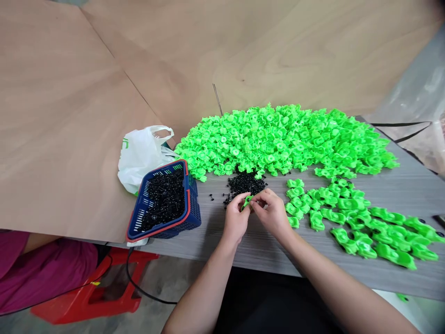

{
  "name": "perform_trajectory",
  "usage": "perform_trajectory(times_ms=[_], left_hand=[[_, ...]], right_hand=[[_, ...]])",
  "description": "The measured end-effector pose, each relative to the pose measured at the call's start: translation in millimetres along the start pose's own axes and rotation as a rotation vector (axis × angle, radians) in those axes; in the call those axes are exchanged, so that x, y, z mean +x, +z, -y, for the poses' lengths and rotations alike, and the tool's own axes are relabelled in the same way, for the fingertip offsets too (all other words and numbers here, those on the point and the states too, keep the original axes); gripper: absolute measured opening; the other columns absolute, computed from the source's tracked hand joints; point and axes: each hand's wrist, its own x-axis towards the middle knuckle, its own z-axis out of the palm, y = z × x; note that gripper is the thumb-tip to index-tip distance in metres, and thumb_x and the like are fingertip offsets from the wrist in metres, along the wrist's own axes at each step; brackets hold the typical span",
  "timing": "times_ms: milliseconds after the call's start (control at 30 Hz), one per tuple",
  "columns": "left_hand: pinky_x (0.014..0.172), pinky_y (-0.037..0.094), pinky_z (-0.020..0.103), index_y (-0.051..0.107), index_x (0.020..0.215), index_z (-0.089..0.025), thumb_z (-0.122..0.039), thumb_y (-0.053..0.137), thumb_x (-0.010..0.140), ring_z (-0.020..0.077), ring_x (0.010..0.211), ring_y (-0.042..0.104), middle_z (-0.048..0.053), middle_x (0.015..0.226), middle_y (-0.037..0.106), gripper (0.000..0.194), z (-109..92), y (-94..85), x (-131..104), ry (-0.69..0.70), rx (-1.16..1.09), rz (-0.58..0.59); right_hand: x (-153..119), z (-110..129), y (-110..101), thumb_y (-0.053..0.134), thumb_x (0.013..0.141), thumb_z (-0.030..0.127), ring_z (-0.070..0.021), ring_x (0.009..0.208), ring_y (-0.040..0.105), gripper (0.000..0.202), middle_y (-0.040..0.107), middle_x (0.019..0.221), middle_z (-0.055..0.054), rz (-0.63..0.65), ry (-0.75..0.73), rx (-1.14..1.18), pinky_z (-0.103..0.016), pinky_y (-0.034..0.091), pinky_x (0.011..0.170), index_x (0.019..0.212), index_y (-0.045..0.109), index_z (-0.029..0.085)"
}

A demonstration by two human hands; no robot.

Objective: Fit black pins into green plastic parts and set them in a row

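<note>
Two hands [237,217] [273,212], fingers pinched, seemingly on green piece [247,201]

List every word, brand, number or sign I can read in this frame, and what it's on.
None can be read with certainty.
White plastic bag: green marking, possibly lettering, too small and partial to read.
Green plastic pieces: any markings are too small to make out.
Blue basket: no legible text.
</note>
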Motion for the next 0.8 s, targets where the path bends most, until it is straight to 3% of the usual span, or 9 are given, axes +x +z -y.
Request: perform_trajectory(times_ms=[467, 633, 800], left_hand=[[0.089, 0.051, 0.033, 0.067, 0.109, -0.019, -0.012, 0.062, 0.079, 0.0191, 0.097, 0.066, 0.008, 0.108, 0.070, 0.032, -5, 0.0, -2, 0.063, 0.066, -0.002], [0.091, 0.050, 0.033, 0.067, 0.111, -0.018, -0.010, 0.064, 0.074, 0.0204, 0.100, 0.066, 0.009, 0.112, 0.070, 0.038, -9, -1.6, -4, 0.036, -0.049, 0.032], [0.087, 0.050, 0.032, 0.070, 0.109, -0.017, -0.026, 0.064, 0.084, 0.0215, 0.099, 0.066, 0.009, 0.105, 0.072, 0.027, -13, -4.0, -5, 0.012, -0.091, 0.027]], right_hand=[[-1, 5, 0, 0.059, 0.084, 0.014, -0.0163, 0.070, 0.054, 0.012, 0.056, 0.075, -0.002, -0.001, -0.058, -0.037, -0.029, 0.042, 0.065, 0.078, 0.067, 0.020], [-1, 3, -1, 0.059, 0.084, 0.014, -0.0161, 0.070, 0.055, 0.011, 0.057, 0.076, -0.002, 0.011, -0.072, -0.042, -0.028, 0.044, 0.065, 0.077, 0.066, 0.020], [0, 4, -3, 0.057, 0.085, 0.013, -0.0162, 0.071, 0.057, 0.013, 0.058, 0.077, -0.003, 0.042, -0.088, -0.034, -0.028, 0.044, 0.066, 0.079, 0.067, 0.020]])
